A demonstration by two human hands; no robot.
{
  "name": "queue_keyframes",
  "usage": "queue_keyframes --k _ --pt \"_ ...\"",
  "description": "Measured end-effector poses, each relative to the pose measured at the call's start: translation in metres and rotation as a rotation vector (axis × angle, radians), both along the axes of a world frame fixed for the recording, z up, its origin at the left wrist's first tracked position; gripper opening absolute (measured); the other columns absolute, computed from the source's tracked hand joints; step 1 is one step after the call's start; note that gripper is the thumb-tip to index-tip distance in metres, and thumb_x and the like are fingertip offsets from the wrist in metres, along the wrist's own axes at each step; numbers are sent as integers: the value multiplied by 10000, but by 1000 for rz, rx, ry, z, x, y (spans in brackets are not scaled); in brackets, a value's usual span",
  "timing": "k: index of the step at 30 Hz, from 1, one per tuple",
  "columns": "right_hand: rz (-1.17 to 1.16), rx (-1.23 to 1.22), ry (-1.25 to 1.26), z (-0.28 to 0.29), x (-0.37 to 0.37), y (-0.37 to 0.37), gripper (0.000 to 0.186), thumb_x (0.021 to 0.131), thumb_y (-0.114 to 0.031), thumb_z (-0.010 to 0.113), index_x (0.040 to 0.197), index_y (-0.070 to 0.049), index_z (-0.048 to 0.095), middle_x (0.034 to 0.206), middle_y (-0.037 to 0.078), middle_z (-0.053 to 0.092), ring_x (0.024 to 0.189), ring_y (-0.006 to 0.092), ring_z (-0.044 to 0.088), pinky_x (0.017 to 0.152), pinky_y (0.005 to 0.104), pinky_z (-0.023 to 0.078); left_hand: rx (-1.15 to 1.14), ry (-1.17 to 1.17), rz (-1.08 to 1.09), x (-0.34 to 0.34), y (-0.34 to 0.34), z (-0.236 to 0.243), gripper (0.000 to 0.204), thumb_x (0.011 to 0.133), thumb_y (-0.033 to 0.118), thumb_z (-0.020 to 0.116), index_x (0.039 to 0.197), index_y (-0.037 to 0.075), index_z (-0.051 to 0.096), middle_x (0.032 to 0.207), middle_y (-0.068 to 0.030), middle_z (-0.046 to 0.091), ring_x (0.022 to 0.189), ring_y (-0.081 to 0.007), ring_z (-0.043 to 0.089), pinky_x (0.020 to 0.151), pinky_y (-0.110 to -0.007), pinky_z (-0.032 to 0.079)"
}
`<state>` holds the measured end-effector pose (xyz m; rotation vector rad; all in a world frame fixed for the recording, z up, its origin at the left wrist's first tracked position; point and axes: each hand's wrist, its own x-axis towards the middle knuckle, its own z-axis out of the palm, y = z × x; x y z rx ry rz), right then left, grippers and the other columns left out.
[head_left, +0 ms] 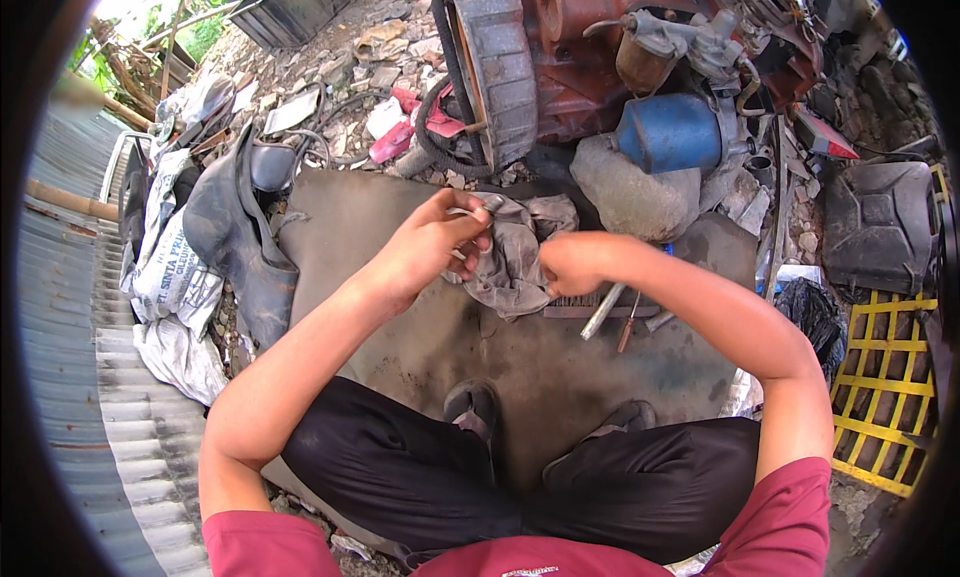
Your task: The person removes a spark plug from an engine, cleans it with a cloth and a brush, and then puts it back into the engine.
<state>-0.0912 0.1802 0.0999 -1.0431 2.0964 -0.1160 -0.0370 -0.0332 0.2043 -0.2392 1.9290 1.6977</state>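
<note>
A crumpled grey rag (pixel 512 252) lies between my two hands, over the dark mat. My left hand (pixel 440 239) is closed at the rag's left side, its fingertips pinching a small shiny metal piece (pixel 492 205) whose kind I cannot make out. At the rag's right edge, my right hand (pixel 578 261) is curled shut on the cloth; its fingertips are mostly hidden. Just below that hand are a wire brush (pixel 570 305), partly covered by the rag, a pale metal tube (pixel 602 312) and a thin screwdriver-like tool (pixel 628 323).
Ahead stands a large reddish engine or gearbox casing (pixel 590 67) with a blue cylindrical canister (pixel 670 135) beside it. A dirty pale bag (pixel 635 187) sits under the canister. White sacks (pixel 170 247) lie left; a yellow grate (pixel 885 392) stands right. My feet rest on the mat (pixel 400 352).
</note>
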Motion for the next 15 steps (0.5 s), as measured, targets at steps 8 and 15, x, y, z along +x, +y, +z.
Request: queue_keyframes --k 8,15 --pt "-10 -220 663 -145 81 45 437 749 -367 820 939 -26 625 930 114 607 881 267 629 721 381 504 71 -22 -185 0 16 4 289 1021 245 565 1209 40 488 917 -52 600 788 -129 573 706 -288 467" --pt "159 -230 828 -139 79 36 307 776 -253 718 973 -46 604 958 93 562 901 239 575 752 368 452 76 -23 -166 -4 19 1 275 1024 233 558 1206 37 495 923 -56 618 792 -122 576 705 -283 470"
